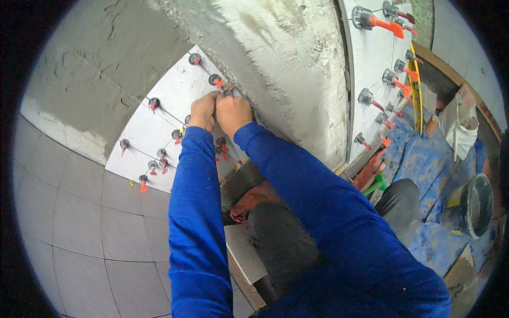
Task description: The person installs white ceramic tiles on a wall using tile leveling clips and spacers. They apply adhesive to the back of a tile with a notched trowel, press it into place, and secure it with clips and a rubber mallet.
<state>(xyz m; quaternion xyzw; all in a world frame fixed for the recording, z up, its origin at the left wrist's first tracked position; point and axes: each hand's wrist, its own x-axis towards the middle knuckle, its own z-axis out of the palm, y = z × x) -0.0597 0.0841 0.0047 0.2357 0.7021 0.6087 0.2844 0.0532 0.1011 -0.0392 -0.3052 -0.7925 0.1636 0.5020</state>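
My left hand [203, 112] and my right hand [233, 113] meet side by side at the upper right edge of a white tiled panel [140, 127]. The right fingers are curled around a dark tile leveling cap [228, 93], of which only a bit shows. The left fingers are bent closed against the right hand; what they pinch is hidden. Close by, a cap with an orange-red handle [216, 81] stands on a tile joint. More such caps, including one near the far corner [195, 59] and one at the left [154, 104], sit along the joints.
Rough grey mortar [106, 63] and a bare plaster wall [286, 63] adjoin the panel. Grey floor tiles [79, 212] lie left. At right stand a second capped panel [371, 69], a yellow strip [417, 95], a white bag [460, 124] and a dark bucket [469, 206] on blue sheeting [424, 175].
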